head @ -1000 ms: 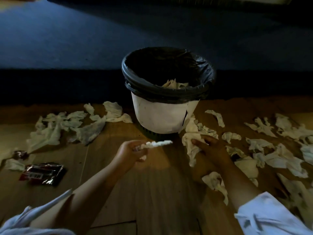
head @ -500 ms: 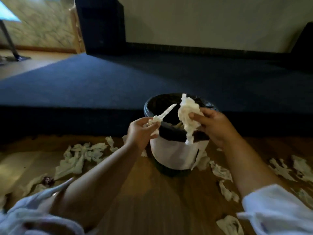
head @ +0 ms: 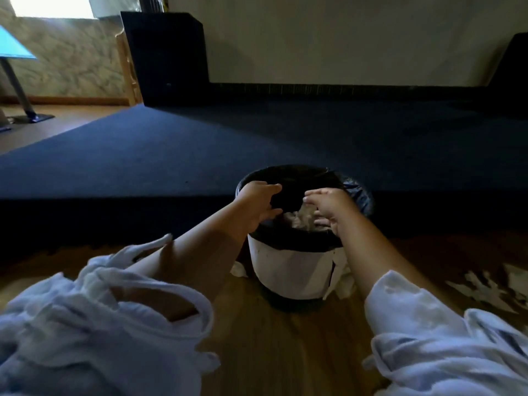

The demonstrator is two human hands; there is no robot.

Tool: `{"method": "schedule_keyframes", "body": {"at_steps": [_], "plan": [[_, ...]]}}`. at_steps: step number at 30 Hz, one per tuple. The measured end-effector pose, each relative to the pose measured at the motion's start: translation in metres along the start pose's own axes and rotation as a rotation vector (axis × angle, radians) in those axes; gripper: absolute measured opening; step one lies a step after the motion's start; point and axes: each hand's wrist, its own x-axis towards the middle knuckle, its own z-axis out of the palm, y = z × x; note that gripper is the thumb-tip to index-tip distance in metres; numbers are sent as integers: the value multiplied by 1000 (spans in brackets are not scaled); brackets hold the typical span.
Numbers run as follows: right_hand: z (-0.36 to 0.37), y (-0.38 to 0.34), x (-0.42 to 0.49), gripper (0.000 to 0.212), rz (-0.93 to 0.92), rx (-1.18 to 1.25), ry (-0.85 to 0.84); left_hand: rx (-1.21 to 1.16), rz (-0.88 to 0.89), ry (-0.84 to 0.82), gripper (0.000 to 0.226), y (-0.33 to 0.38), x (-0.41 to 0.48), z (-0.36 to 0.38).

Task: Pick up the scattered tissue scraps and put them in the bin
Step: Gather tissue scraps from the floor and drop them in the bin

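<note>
My left hand [head: 258, 205] reaches over mouth of round white bin with black plastic liner [head: 288, 264], fingers spread, empty. My right hand [head: 328, 208] alongside, palm down, fingers loose, empty. Crumpled white tissue scraps [head: 300, 220] inside bin beneath both hands; more scraps [head: 485, 287] on wooden floor [head: 271, 338], right.

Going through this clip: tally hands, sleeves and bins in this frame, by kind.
Hands: 2, left hand, right hand
Sleeves: 2, left sleeve, right sleeve
Bin: 1
Total: 5
Floor scraps: too blurred to count
</note>
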Motion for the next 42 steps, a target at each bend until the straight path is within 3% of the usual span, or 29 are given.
{"method": "schedule_keyframes", "body": {"at_steps": [2,6,10,14,16,22,25,29,35,38,42], "plan": [[6,1,-4,12,-70,23,31,41,79,15,44,-2,-9,-14],[44,-4,-24,14,-252,76,26,86,167,10,9,-16,-31,-65],[109,-6,-53,13,-331,74,-141,185,122,64,24,-40,-51,-148],[194,6,-79,18,-223,-52,-388,289,62,178,27,-71,-74,-249],[237,20,-90,17,-133,-118,-500,314,28,241,17,-90,-80,-294],[337,44,-115,16,-111,-399,-646,419,-56,519,3,-148,-78,-400],[350,42,-127,17,-123,-537,-701,447,-80,599,4,-174,-83,-414],[341,47,-135,16,-84,-696,-755,405,-130,494,12,-194,-89,-399],[358,93,-94,18,-120,-753,-726,391,-125,445,21,-208,-78,-394],[376,115,-60,20,-73,-766,-657,409,-147,504,17,-213,-83,-396],[405,138,-36,26,-52,-770,-722,463,-235,558,19,-215,-86,-399]]}}
